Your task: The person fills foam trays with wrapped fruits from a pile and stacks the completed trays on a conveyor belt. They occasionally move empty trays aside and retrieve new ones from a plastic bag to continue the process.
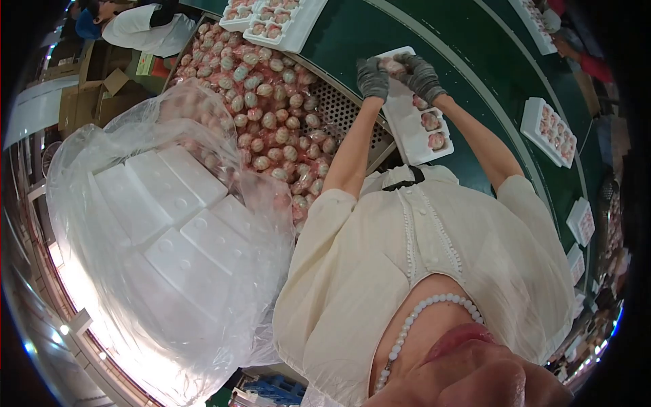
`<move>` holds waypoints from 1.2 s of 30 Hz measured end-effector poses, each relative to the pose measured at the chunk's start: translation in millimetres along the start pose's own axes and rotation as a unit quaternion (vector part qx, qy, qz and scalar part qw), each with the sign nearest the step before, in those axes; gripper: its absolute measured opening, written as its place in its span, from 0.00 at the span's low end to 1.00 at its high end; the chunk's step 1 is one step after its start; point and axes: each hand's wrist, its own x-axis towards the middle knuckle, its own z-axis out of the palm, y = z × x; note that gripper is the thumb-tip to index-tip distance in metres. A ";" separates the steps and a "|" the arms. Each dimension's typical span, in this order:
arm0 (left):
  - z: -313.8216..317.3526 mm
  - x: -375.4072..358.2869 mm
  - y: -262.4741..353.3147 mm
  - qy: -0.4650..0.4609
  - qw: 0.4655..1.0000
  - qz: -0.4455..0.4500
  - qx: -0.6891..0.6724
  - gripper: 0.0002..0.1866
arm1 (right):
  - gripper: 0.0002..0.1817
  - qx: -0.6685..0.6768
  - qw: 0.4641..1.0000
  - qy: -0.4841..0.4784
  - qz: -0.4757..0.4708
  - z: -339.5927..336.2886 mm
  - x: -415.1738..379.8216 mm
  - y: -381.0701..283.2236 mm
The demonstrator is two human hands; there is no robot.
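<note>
A white foam tray (415, 136) lies lengthwise before my body, with several round pieces (430, 121) in pinkish clear wrap in its near cups. Another wrapped ball (392, 67) is between my two hands over the tray's far part. My left hand (372, 79), in a grey glove, is closed against that ball's left side at the tray's edge. My right hand (422, 79), in a matching glove, has its fingers bent round the ball from the right. The fingertips are partly hidden. Left of my arms, a bin of loose balls (264, 122) wrapped in reddish film stands close by.
A large clear plastic bag (74, 183) of stacked white foam trays (183, 210) stands at my left. Filled trays (549, 132) rest on the green surface (475, 51), more at the top (278, 24). A person (146, 30) and cardboard boxes (88, 91) are at the upper left.
</note>
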 end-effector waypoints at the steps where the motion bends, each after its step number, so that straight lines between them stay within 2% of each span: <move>1: 0.6 -2.0 -9.3 -0.003 0.999 0.027 -0.028 0.08 | 0.21 0.013 1.000 -0.014 -0.006 0.4 3.7 0.5; 4: -1.6 -19.5 -7.1 0.009 1.000 0.025 -0.015 0.12 | 0.19 0.006 0.997 -0.077 0.003 -3.2 18.9 -14.6; 5: 9.5 -27.9 -20.3 0.068 0.991 0.109 0.047 0.16 | 0.18 -0.104 0.987 -0.121 -0.025 1.3 29.6 -14.8; 6: 6.4 -32.1 -15.9 0.070 0.991 0.105 0.051 0.16 | 0.18 -0.215 0.961 -0.161 -0.059 6.3 40.3 -16.4; 7: -0.8 -35.7 -6.8 0.058 0.996 0.068 -0.011 0.16 | 0.19 -0.268 0.947 -0.155 -0.084 14.3 44.3 -19.1; 8: -3.4 -38.5 -1.3 0.047 0.996 0.031 -0.076 0.17 | 0.19 -0.268 0.946 -0.159 -0.089 14.3 44.9 -18.1; 9: 6.3 -42.4 -10.9 0.087 0.993 0.061 -0.054 0.18 | 0.20 -0.239 0.956 -0.133 -0.105 10.8 41.5 -13.0; 10: 12.0 -40.4 -16.6 0.093 0.993 0.053 -0.050 0.18 | 0.22 -0.208 0.964 -0.112 -0.122 5.6 37.9 -22.0; 11: 15.9 -36.7 -24.1 0.079 0.993 0.075 -0.047 0.18 | 0.24 -0.145 0.974 -0.172 -0.020 -7.5 34.2 -29.2; 12: 16.5 -36.5 -31.9 0.070 0.992 0.093 -0.043 0.17 | 0.23 -0.119 0.978 -0.167 -0.046 -12.2 30.4 -24.7; 13: 8.3 -33.0 -26.9 0.053 0.994 0.073 -0.062 0.15 | 0.21 -0.088 0.983 -0.138 -0.088 -7.2 29.0 -3.7; 14: 5.5 -33.5 -29.7 0.039 0.995 0.070 -0.057 0.14 | 0.20 -0.147 0.975 -0.140 -0.086 -4.3 28.3 -1.8; 16: 3.1 -38.6 -32.5 0.067 0.992 0.061 -0.087 0.14 | 0.18 -0.257 0.938 -0.230 -0.034 0.7 34.9 -21.0; 17: 4.4 -42.1 -31.5 0.067 0.993 0.053 -0.083 0.14 | 0.18 -0.254 0.937 -0.238 -0.036 10.1 37.0 -24.7; 19: 4.6 -49.4 -23.8 0.133 0.988 -0.009 -0.078 0.13 | 0.16 -0.387 0.892 -0.174 -0.156 24.1 41.2 -30.4; 20: 0.9 -49.2 -21.7 0.135 0.988 -0.014 -0.077 0.13 | 0.16 -0.387 0.891 -0.179 -0.158 22.3 44.5 -32.2; 22: -11.2 -47.0 -17.7 0.085 0.990 0.061 -0.092 0.13 | 0.15 -0.388 0.877 -0.262 -0.102 15.5 53.2 -46.4; 23: -12.4 -46.5 -20.6 0.079 0.983 0.072 -0.148 0.16 | 0.16 -0.367 0.889 -0.261 -0.084 16.7 54.9 -45.1; 24: -17.9 -45.8 -25.6 0.083 0.984 0.068 -0.143 0.16 | 0.16 -0.365 0.888 -0.265 -0.090 22.8 57.2 -42.9; 27: -38.1 -40.4 -24.5 -0.036 0.997 0.070 -0.005 0.19 | 0.14 -0.437 0.840 -0.306 -0.102 40.5 62.0 -36.6; 28: -35.8 -40.1 -25.0 -0.036 0.997 0.069 -0.007 0.19 | 0.14 -0.438 0.839 -0.307 -0.102 43.9 63.2 -28.9; 30: -28.6 -38.1 -28.7 -0.065 0.995 0.049 -0.064 0.19 | 0.14 -0.445 0.847 -0.244 -0.160 51.0 62.7 -8.6; 33: -21.9 -37.2 -69.6 -0.020 0.993 0.073 -0.088 0.15 | 0.09 -0.422 0.865 -0.239 -0.130 51.5 63.1 -2.6; 34: -38.6 -44.0 -84.0 0.003 0.993 0.080 0.086 0.13 | 0.09 -0.421 0.866 -0.238 -0.128 50.2 61.1 -8.1; 35: -66.4 -54.7 -102.3 0.022 0.962 0.086 0.258 0.13 | 0.09 -0.375 0.890 -0.243 -0.094 49.2 53.8 -19.5; 36: -93.8 -62.5 -116.8 0.098 0.935 0.085 0.330 0.15 | 0.09 -0.327 0.911 -0.243 -0.059 46.8 47.5 -24.9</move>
